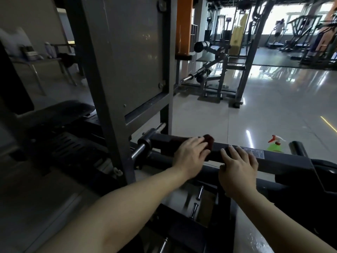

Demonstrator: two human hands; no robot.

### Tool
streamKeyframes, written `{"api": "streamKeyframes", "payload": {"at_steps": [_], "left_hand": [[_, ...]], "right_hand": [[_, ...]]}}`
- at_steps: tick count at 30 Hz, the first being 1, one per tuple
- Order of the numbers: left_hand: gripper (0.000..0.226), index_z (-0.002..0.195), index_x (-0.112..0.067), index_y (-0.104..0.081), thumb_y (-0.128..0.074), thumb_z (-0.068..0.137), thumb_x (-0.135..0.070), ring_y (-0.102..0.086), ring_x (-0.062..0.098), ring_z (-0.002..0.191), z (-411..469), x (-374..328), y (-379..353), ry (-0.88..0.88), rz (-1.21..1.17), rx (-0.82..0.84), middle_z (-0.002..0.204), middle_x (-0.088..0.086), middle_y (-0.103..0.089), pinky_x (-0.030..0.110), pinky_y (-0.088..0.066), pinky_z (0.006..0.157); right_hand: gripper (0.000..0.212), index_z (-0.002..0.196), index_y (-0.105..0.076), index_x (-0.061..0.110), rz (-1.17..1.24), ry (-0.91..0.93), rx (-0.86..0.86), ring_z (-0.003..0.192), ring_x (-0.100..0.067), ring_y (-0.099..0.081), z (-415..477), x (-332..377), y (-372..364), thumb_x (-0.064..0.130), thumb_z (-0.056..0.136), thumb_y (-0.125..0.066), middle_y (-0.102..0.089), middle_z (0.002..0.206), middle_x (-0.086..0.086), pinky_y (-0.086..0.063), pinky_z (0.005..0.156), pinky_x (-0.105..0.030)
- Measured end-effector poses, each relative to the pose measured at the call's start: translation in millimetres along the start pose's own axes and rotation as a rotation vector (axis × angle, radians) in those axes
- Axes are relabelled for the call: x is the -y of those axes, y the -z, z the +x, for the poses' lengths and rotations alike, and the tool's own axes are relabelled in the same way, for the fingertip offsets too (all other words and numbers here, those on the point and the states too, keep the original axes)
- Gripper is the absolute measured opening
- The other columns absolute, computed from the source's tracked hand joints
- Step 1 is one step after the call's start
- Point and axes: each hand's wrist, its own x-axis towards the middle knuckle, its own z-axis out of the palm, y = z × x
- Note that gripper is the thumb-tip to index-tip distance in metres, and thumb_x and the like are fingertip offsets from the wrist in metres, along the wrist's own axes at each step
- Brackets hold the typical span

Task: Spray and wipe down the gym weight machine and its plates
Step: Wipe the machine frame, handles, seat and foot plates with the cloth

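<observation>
Weight machine (116, 57): grey upright frame fills the left centre of the head view; a black square-section bar (169, 141) of it crosses low in front of the person. Bar's long axis runs left to right, rising slightly toward the left, where it ends at a chrome shaft (138, 152). Both hands sit on the top of the bar, side by side, close but not touching. Left hand (191, 154): fingers curled over a dark red cloth (207, 140), pressing it onto the bar's top face; the cloth pokes out past the fingertips. Right hand (238, 165): fingers draped over the top, thumb on the near face, holding the bar, apparently to steady it. A white label (253, 152) lies on the bar just right of the right hand. Spray bottle (275, 144), green with a red and white trigger, stands on the floor (273, 106) beyond the bar, further right; the right hand is the nearer one to it. Judgement: wiping stage, on the bar. Key relation: unwiped length lies along the bar axis to either side of the cloth, so the stroke should follow that axis; rightward travel is blocked by the right hand unless it lifts
</observation>
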Motion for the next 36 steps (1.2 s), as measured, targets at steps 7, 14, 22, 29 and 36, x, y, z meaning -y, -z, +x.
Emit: {"api": "streamKeyframes", "payload": {"at_steps": [7, 14, 22, 29, 36], "left_hand": [[0.043, 0.134, -0.019, -0.064, -0.035, 0.108, -0.037, -0.048, 0.024, 0.135, 11.7, 95.5, 30.2, 0.403, 0.176, -0.035, 0.147, 0.002, -0.055, 0.039, -0.035, 0.115], [0.052, 0.129, -0.017, -0.064, -0.021, 0.109, -0.038, -0.044, 0.028, 0.136, 37.5, 86.1, 18.2, 0.527, 0.311, 0.093, 0.147, 0.009, -0.053, 0.044, -0.027, 0.119], [0.049, 0.149, -0.023, -0.049, -0.031, 0.108, -0.044, -0.036, 0.021, 0.147, 11.1, 51.0, 16.6, 0.196, 0.201, 0.157, 0.159, 0.0, -0.043, 0.04, -0.025, 0.123], [0.051, 0.15, -0.02, -0.048, -0.024, 0.11, -0.041, -0.038, 0.027, 0.144, 15.2, 121.4, 45.1, 0.551, 0.409, 0.182, 0.16, 0.005, -0.04, 0.042, -0.03, 0.118], [0.044, 0.139, -0.014, -0.053, -0.028, 0.109, -0.033, -0.054, 0.035, 0.123, 43.7, 120.2, 54.7, 0.899, 0.383, 0.136, 0.135, 0.018, -0.055, 0.049, -0.047, 0.1]], "right_hand": [[0.059, 0.145, -0.056, 0.023, 0.011, 0.053, -0.058, 0.15, -0.032, -0.032, 1.0, -8.6, -7.5, 0.028, 0.089, -0.071, -0.047, 0.156, -0.008, -0.013, 0.12, -0.05], [0.06, 0.149, -0.05, 0.028, 0.008, 0.073, -0.055, 0.152, -0.027, -0.025, 3.9, -11.6, -4.1, 0.03, 0.091, -0.065, -0.04, 0.161, -0.003, -0.006, 0.119, -0.045], [0.057, 0.143, -0.058, 0.023, 0.008, 0.063, -0.088, 0.148, -0.031, -0.032, 3.1, -9.3, -8.2, 0.026, 0.087, -0.071, -0.049, 0.154, -0.008, -0.014, 0.117, -0.05], [0.06, 0.141, -0.06, 0.022, 0.015, 0.09, -0.101, 0.145, -0.031, -0.037, 2.3, -12.6, -10.1, 0.024, 0.082, -0.072, -0.052, 0.151, -0.008, -0.019, 0.116, -0.051], [0.065, 0.153, -0.044, 0.028, 0.01, 0.116, -0.045, 0.154, -0.024, -0.022, 2.4, -17.4, -1.3, 0.03, 0.09, -0.062, -0.036, 0.163, -0.001, -0.009, 0.12, -0.044]]}}
